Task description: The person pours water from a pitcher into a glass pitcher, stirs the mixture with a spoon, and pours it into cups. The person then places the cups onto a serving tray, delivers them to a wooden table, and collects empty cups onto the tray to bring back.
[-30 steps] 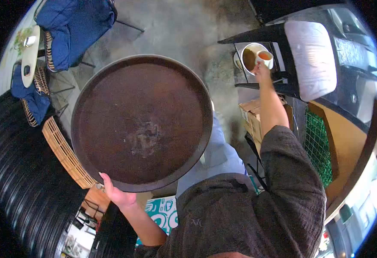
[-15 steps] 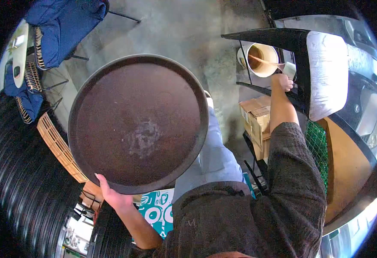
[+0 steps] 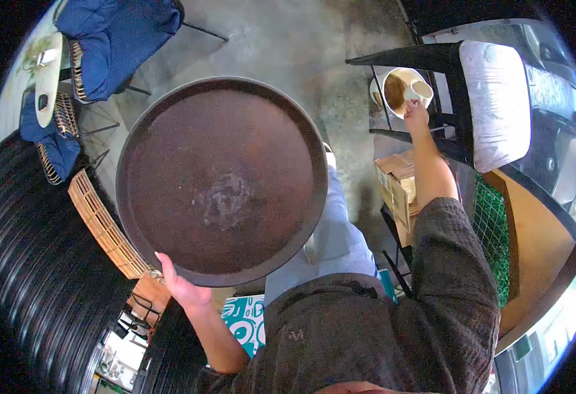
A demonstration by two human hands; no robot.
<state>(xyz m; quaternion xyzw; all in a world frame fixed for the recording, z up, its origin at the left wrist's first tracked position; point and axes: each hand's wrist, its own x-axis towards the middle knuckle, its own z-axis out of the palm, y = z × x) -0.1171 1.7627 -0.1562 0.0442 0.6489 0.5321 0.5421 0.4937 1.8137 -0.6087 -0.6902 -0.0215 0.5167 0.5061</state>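
A large round brown tray (image 3: 222, 177) is held level by my left hand (image 3: 184, 289), with the thumb over its near rim and the other fingers hidden underneath. Its top bears only a pale smudge. At the upper right, my right hand (image 3: 417, 113) grips a white cup (image 3: 420, 92) over the opening of a white bucket (image 3: 389, 80). The cup's inside looks pale. Brownish contents show inside the bucket, which stands on the floor beside a black chair frame.
A chair with a white cushion (image 3: 498, 105) lies right of the bucket. Cardboard boxes (image 3: 398, 187) are near my right forearm. Blue-covered chairs (image 3: 124, 39) and an oval table (image 3: 50, 79) stand at the upper left, above a slatted wooden piece (image 3: 107, 226).
Orange-brown liquid was in the cup, then poured as a stream into the bucket; now no stream shows. My right hand has turned the cup back from its tipped position.
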